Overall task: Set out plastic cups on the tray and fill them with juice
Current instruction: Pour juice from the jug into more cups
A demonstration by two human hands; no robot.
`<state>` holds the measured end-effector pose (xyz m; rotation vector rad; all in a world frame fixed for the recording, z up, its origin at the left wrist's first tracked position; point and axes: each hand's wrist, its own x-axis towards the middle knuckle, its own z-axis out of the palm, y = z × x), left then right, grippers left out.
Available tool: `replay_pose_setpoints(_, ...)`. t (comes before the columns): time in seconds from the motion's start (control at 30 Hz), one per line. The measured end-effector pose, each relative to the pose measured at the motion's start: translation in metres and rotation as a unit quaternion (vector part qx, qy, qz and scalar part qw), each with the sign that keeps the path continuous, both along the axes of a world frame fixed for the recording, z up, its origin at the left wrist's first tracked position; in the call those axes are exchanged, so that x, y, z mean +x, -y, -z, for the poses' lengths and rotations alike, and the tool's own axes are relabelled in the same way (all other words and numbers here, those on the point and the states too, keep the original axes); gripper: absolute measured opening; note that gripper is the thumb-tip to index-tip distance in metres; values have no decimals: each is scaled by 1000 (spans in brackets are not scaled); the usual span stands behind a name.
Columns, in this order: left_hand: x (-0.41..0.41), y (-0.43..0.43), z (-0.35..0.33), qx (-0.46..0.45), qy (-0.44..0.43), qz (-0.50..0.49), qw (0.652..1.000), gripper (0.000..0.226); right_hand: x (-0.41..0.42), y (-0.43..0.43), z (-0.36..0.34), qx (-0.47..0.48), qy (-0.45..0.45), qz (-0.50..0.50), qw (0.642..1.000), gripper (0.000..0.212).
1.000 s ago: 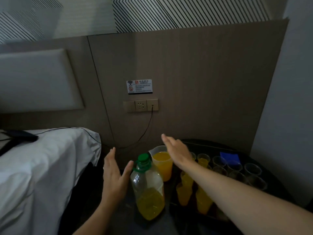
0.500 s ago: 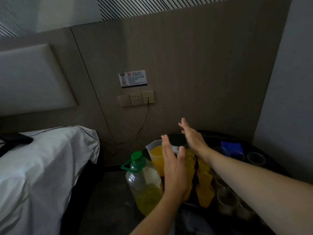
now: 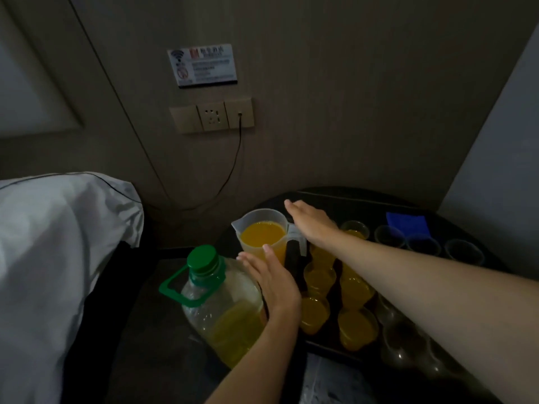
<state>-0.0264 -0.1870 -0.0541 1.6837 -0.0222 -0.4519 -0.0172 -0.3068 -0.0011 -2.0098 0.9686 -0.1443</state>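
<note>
Right of jug (image 3: 262,234), R hand (image 3: 312,223) hovers flat, fingers straight; L hand (image 3: 271,282) flat before it; prob. readying to lift it.

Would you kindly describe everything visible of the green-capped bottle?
The bottle is large and of clear, crinkled-looking plastic, with a green screw cap closed on it and a green carry handle at its neck. It stands on the dark table, nearer than the jug. Orange juice fills only its lower part. The left hand, fingers straight, lies by its right side and seems to touch it.
</note>
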Motion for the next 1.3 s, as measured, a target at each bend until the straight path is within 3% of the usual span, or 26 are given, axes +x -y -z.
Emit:
replay_pose_setpoints(0.3, 30, 23, 35, -43, -34, -89, 995, 61, 24, 22, 44, -17, -11, -73, 997, 31)
replay_pose_setpoints(0.47, 34, 31, 41, -46, -33, -115, 992, 58, 28, 20, 54, -2, -4, -82, 997, 33)
replay_pose_setpoints(0.63, 37, 31, 46, -51, -32, -121, 991, 56, 25, 10, 62, 60, 83, -22, 994, 28)
replay_pose_setpoints(0.93, 35, 29, 44, -59, -15, -98, 993, 55, 29, 19, 59, 120, 126, 8, 985, 22)
replay_pose_setpoints(1.3, 34, 24, 1, -57, 105, -98, 988, 54, 23, 7, 8, 119, 205, 71, 969, 24)
